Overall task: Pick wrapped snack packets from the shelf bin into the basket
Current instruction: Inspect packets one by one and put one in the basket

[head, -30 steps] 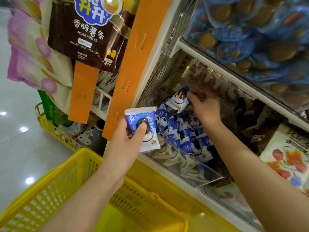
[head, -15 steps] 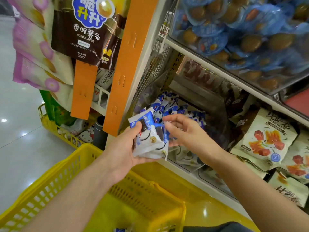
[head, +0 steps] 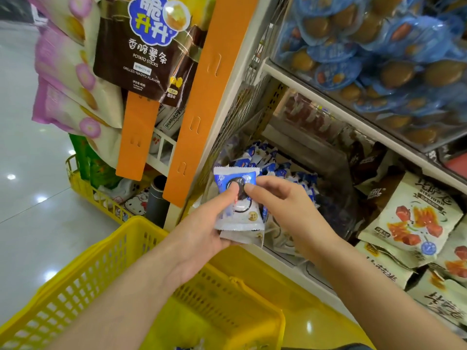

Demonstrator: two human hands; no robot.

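A stack of packets (head: 238, 210) is gripped in the left hand (head: 202, 231) above the basket (head: 106, 271); the right hand (head: 285, 208), earlier drawing back from the bin (head: 336, 198), now pinches the top packet.

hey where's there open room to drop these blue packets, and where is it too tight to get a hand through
Open room: the yellow basket below both hands, mostly bare inside between its mesh walls. Crowded: the shelf bin, heaped with blue packets, and the bagged snacks packed to its right. The left hand holds stacked packets.
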